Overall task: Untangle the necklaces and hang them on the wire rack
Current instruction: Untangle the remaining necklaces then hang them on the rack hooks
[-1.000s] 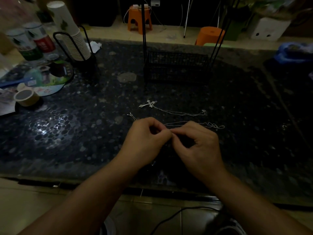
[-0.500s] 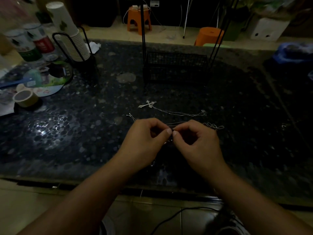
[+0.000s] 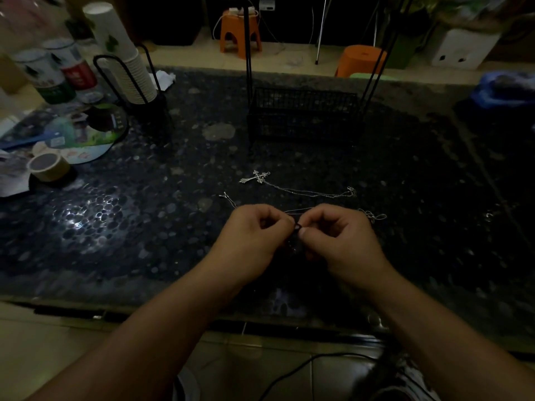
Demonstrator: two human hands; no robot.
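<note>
Fingers of left hand (image 3: 254, 238) and right hand (image 3: 341, 241) curled, thumb and forefinger tips meeting, pinching a small dark knot (image 3: 297, 226) of the tangled necklace between them, just above the bench (image 3: 144, 233) near its front edge, mid-width. Thin chain (image 3: 298, 210) runs out behind the knuckles to a clasp end (image 3: 375, 217) on the right and another end (image 3: 227, 195) on the left. Just beyond, a cross necklace (image 3: 257, 177) lies flat and apart, chain trailing right. Black wire rack (image 3: 304, 117) stands toward the back edge, centre. Cup stack (image 3: 121, 53), tape roll (image 3: 49, 167) at the back left corner.
</note>
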